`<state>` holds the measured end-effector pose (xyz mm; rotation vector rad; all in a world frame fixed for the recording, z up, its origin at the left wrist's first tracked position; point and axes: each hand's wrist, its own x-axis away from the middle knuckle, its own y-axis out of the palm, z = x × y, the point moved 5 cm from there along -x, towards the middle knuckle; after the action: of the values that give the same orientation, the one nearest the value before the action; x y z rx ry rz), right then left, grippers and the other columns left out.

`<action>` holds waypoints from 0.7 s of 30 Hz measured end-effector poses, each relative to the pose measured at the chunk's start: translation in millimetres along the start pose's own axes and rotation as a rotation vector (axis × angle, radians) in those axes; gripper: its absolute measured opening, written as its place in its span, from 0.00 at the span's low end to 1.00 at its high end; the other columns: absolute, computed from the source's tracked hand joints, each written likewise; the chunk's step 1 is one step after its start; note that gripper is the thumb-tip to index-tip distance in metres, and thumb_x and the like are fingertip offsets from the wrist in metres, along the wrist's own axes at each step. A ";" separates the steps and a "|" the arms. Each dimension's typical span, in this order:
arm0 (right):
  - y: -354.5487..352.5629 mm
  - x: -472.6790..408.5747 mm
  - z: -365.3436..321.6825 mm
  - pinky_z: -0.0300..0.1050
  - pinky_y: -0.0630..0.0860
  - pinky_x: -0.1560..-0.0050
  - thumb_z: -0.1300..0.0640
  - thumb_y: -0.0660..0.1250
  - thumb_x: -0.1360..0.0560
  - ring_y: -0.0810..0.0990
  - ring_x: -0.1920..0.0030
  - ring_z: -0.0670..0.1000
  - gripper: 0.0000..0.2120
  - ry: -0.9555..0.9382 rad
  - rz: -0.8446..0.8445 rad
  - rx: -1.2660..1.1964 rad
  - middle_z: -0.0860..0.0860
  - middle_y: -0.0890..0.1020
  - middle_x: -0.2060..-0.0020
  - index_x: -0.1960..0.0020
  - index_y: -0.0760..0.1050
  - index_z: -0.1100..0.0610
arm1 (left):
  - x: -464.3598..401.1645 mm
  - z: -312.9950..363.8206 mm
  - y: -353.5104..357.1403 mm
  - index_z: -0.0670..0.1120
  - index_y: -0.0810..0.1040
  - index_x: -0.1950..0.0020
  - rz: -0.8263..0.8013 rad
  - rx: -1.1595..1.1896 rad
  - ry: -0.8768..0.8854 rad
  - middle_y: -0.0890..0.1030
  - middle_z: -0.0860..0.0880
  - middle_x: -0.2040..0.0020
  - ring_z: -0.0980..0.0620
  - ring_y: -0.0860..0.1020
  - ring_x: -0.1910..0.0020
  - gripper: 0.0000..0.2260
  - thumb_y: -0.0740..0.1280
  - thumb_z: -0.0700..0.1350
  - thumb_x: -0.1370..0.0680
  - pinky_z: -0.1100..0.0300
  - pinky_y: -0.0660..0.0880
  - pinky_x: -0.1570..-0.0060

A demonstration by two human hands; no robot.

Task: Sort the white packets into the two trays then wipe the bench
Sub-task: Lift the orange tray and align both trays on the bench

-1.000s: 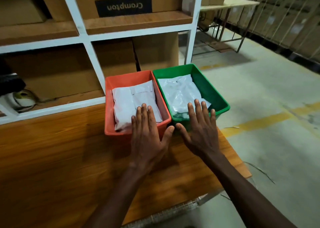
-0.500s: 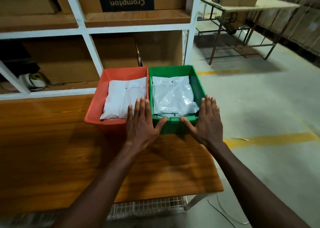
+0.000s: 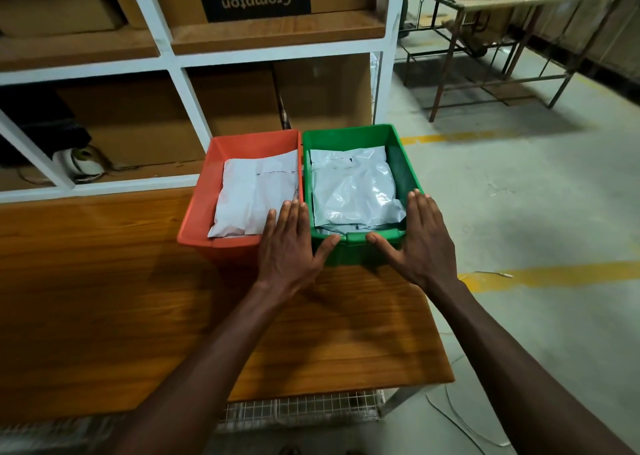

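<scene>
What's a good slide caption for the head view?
Open hands, left and right, frame the green tray beside the orange tray on the bench, white packets in both.

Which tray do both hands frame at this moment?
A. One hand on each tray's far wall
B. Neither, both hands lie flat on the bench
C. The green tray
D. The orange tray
C: the left hand and the right hand stand with straight fingers at either side of the green tray, thumbs at its near rim; the orange tray lies to the left of it.
</scene>
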<state>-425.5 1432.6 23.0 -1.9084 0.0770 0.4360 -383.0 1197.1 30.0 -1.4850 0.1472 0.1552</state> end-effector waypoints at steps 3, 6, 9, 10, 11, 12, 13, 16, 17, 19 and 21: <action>-1.2 -0.5 0.3 0.51 0.57 0.24 0.19 0.48 0.30 0.58 0.21 0.59 0.55 0.008 -0.004 0.001 0.60 0.61 0.22 0.21 0.57 0.63 | -0.1 0.8 -0.4 0.42 0.52 0.20 0.004 0.011 0.001 0.55 0.43 0.20 0.46 0.51 0.20 0.45 0.37 0.73 0.25 0.48 0.44 0.22; -1.1 -0.7 -0.2 0.51 0.57 0.23 0.19 0.48 0.29 0.58 0.21 0.59 0.55 -0.001 -0.010 0.018 0.60 0.62 0.22 0.21 0.57 0.63 | 0.0 0.6 -0.2 0.43 0.52 0.20 0.005 0.017 -0.001 0.56 0.43 0.20 0.46 0.51 0.20 0.45 0.37 0.73 0.25 0.48 0.44 0.22; -0.9 -0.7 -0.5 0.50 0.55 0.24 0.19 0.48 0.29 0.58 0.21 0.58 0.55 -0.008 -0.013 0.030 0.60 0.61 0.22 0.21 0.57 0.63 | 0.7 -0.9 0.2 0.43 0.52 0.20 0.004 0.019 0.004 0.56 0.43 0.20 0.46 0.51 0.20 0.44 0.38 0.73 0.25 0.48 0.44 0.22; -1.2 -0.8 -0.7 0.49 0.55 0.24 0.19 0.47 0.29 0.58 0.21 0.59 0.55 -0.008 -0.013 0.032 0.60 0.61 0.22 0.21 0.57 0.63 | 0.9 -1.1 0.1 0.43 0.52 0.20 0.004 0.017 0.006 0.56 0.43 0.20 0.46 0.51 0.20 0.44 0.38 0.73 0.25 0.48 0.44 0.22; -1.1 -1.1 -0.9 0.49 0.55 0.24 0.19 0.48 0.29 0.58 0.21 0.59 0.55 -0.008 -0.012 0.033 0.60 0.62 0.22 0.21 0.57 0.63 | 0.9 -1.1 -0.4 0.43 0.53 0.20 0.006 0.014 0.007 0.56 0.43 0.20 0.46 0.52 0.20 0.44 0.38 0.73 0.25 0.48 0.45 0.22; -1.1 -1.3 -1.2 0.49 0.55 0.24 0.19 0.48 0.29 0.58 0.21 0.59 0.55 -0.009 -0.010 0.036 0.60 0.62 0.22 0.21 0.57 0.63 | 0.6 -1.0 -0.6 0.43 0.53 0.20 0.005 0.013 0.008 0.56 0.43 0.20 0.46 0.52 0.20 0.44 0.38 0.73 0.25 0.48 0.45 0.22; -0.9 -1.8 -1.3 0.49 0.55 0.24 0.19 0.48 0.29 0.58 0.21 0.59 0.55 -0.011 -0.009 0.041 0.60 0.62 0.22 0.21 0.58 0.63 | 0.1 -1.1 -0.5 0.42 0.53 0.20 0.003 0.011 0.007 0.56 0.43 0.20 0.46 0.52 0.20 0.44 0.38 0.73 0.25 0.47 0.46 0.22; -0.5 -3.1 -0.9 0.49 0.54 0.25 0.20 0.48 0.29 0.58 0.21 0.59 0.54 -0.011 -0.011 0.048 0.59 0.62 0.22 0.21 0.57 0.62 | -1.2 -1.0 -0.9 0.43 0.53 0.20 -0.006 0.012 0.006 0.56 0.43 0.20 0.47 0.52 0.20 0.44 0.38 0.73 0.24 0.47 0.47 0.22; -0.6 -3.3 -0.6 0.49 0.54 0.25 0.19 0.48 0.29 0.58 0.21 0.59 0.54 -0.012 -0.010 0.048 0.59 0.62 0.22 0.21 0.57 0.62 | -1.3 -1.0 -1.0 0.43 0.53 0.20 -0.008 0.014 0.006 0.56 0.43 0.20 0.47 0.52 0.20 0.44 0.38 0.73 0.24 0.47 0.47 0.22; -1.4 -3.6 -0.4 0.49 0.55 0.24 0.19 0.47 0.29 0.58 0.21 0.59 0.54 -0.013 -0.009 0.045 0.59 0.62 0.22 0.21 0.58 0.62 | -1.1 -1.1 -1.0 0.43 0.53 0.20 -0.013 0.013 0.005 0.56 0.43 0.20 0.47 0.52 0.20 0.43 0.39 0.73 0.24 0.47 0.47 0.22; -1.4 -3.3 -0.1 0.50 0.55 0.24 0.20 0.47 0.29 0.58 0.21 0.58 0.54 -0.021 -0.010 0.038 0.59 0.62 0.22 0.21 0.57 0.62 | -0.2 -1.1 -1.1 0.43 0.52 0.20 -0.020 0.016 0.006 0.56 0.43 0.20 0.47 0.52 0.20 0.43 0.39 0.73 0.24 0.46 0.46 0.22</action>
<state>-428.2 1432.5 25.4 -1.8661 0.0610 0.4445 -383.0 1195.8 31.0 -1.4704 0.1384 0.1328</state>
